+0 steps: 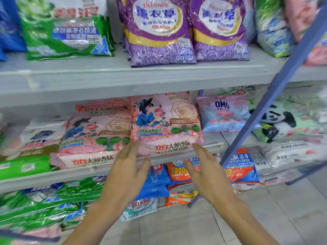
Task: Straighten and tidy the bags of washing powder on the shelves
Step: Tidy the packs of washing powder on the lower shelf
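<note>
With fingers straight and holding nothing, our left hand [131,167] and right hand [203,165] flank the lower edge of the upright pink bag [166,121] just above them, while pink bags [95,133] left of them and green bags [53,200] below lie slumped, suggesting most tidying remains.

At twelve o'clock the purple bags [159,32] are showing glossy, crinkled plastic film. The pink bags [166,121] at the centre are looking smoother, their plastic shining softly. At ten o'clock the green bag [62,34] is glinting with wrinkled film. The shelf edge [123,80] is showing smooth, matt grey paint; the blue upright [277,85] at three o'clock is looking matt too.
</note>
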